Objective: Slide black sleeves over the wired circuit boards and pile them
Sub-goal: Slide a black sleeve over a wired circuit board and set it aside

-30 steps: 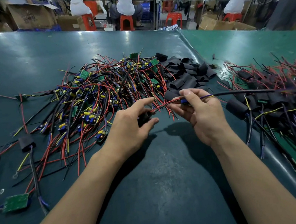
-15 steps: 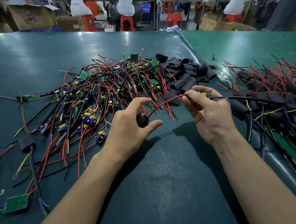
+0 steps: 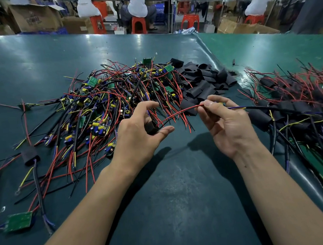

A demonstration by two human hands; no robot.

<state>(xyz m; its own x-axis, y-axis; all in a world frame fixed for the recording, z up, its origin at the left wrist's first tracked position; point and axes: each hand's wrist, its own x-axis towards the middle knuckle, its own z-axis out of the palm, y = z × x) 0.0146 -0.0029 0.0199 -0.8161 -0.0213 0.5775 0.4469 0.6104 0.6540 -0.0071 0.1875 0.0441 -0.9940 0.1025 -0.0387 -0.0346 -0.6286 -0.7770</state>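
Between the two hands, a red wire (image 3: 177,114) arcs over the green table (image 3: 173,191). At its left end it enters a black sleeve (image 3: 151,127), which the left hand (image 3: 138,136) holds inside its curl: the thumb lies under the sleeve and the forefinger arches above, its tip free. At the wire's right end the right hand (image 3: 226,125) pinches it between thumb and forefinger, palm up, the other fingers loosely bent. A board (image 3: 222,104) peeks out just behind those fingertips, mostly hidden, so how it sits in the grip cannot be told. From the same pinch a black cable (image 3: 270,108) with blue and yellow strands runs away to the right.

Just beyond the left hand, touching its knuckle side, lies the heap of bare boards (image 3: 118,95), a tangle of red, black, yellow and blue leads with green boards showing. Beyond the right hand's fingertips sits the stock of empty sleeves (image 3: 202,82), flat and black. To the right of the right hand, near the wrist, lies the pile of sleeved boards (image 3: 298,108), their wires fanning out.

Well left of the left hand, one sleeved board (image 3: 29,155) lies alone; nearer the left forearm's outer side lies a loose green board (image 3: 19,221).
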